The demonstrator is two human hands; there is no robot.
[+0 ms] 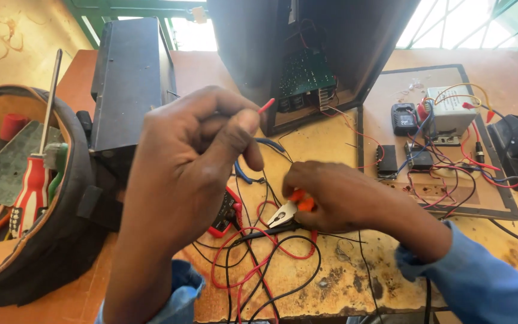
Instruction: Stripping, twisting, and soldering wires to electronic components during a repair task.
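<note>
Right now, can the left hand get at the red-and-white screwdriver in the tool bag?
Probably yes: the screwdriver stands exposed in the open tool bag beside the left hand, but that hand is pinching a red wire.

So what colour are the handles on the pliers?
Orange. The pliers sit in the right hand, handles mostly covered; the head view shows them.

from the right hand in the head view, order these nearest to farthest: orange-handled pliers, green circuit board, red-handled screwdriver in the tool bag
1. Orange-handled pliers: gripped in the right hand itself.
2. Green circuit board: above the hand, inside the open dark cabinet.
3. Red-handled screwdriver: far left, in the tool bag, beyond the left hand.
</note>
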